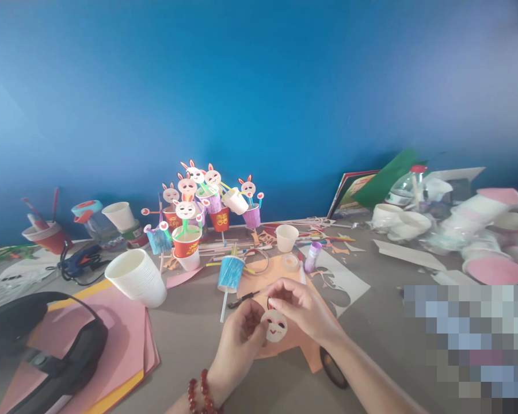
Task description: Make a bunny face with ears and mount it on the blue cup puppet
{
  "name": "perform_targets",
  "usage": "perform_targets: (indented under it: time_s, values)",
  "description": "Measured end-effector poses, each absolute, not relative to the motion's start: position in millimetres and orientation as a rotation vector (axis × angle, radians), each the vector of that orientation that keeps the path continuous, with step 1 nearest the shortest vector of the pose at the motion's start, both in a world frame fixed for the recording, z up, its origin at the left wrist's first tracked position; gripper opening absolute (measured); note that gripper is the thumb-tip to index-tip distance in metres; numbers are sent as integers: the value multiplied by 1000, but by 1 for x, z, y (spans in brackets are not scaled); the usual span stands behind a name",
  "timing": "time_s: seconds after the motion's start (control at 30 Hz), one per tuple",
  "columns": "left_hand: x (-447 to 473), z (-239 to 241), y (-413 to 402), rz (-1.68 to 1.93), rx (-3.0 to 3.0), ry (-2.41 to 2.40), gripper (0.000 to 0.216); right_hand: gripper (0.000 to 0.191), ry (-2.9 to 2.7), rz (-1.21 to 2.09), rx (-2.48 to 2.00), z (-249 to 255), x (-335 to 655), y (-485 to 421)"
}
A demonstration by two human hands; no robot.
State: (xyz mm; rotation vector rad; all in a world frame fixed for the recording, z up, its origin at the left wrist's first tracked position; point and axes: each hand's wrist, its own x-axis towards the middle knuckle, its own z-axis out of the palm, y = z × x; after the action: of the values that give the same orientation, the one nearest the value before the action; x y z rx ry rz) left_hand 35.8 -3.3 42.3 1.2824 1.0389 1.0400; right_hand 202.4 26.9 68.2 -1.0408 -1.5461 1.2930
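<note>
A round white paper rabbit face [277,328] with drawn eyes and a red mouth is held low over an orange paper sheet [304,345]. My left hand [242,333], with red beads at the wrist, grips the face by its left edge. At the top, my right hand [300,305] pinches a small ear piece against the face; its fingertips partly cover the ear. Just beyond my hands lie a blue-coloured paper cup [230,273] with a clear straw, a roll of tape [290,263] and a purple glue stick [313,257]. A dark pen-like tool [243,299] is beside my left hand.
Finished rabbit cups [186,244] stand along the blue wall. Stacked white cups [136,278], pink paper [112,339] and black headphones [75,356] are on the left. Cut white paper [349,279] lies right of my hands, with bagged cups [470,224] farther right.
</note>
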Motion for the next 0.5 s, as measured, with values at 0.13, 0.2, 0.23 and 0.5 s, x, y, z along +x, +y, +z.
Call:
perform_targets:
  time_s: [0.13, 0.2, 0.23, 0.5]
  values:
    - [35, 41, -3, 1033, 1288, 1036, 16, 11, -1541, 1307, -1038, 67, 202, 27]
    - [35, 41, -3, 1029, 1288, 1026, 16, 10, -1541, 1315, -1038, 67, 202, 27]
    - [35, 40, -3, 1030, 1284, 1022, 16, 10, -1539, 1316, -1038, 68, 202, 27]
    - [36, 39, -3, 1034, 1271, 1029, 20, 11, -1539, 1296, -1048, 67, 202, 28]
